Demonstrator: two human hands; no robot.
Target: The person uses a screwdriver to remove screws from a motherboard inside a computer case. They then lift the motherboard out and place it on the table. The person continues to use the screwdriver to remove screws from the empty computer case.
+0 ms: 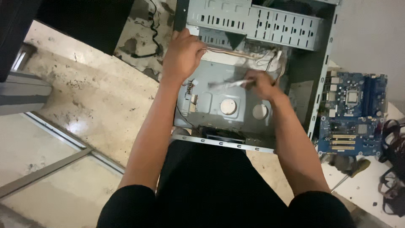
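Two hands in open computer case (253,67), gripping cables (236,54)

Light: dim, soft and even indoors, the source out of view.
Glare: a pale sheen lay on the floor (80,122) at near left.
Shadows: faint; the case (236,105) was darker at its near edge.
Blur: the right hand (261,84) was smeared by motion; the left hand (182,52) was sharper.
Focus: the motherboard (352,114) at right was fairly crisp.
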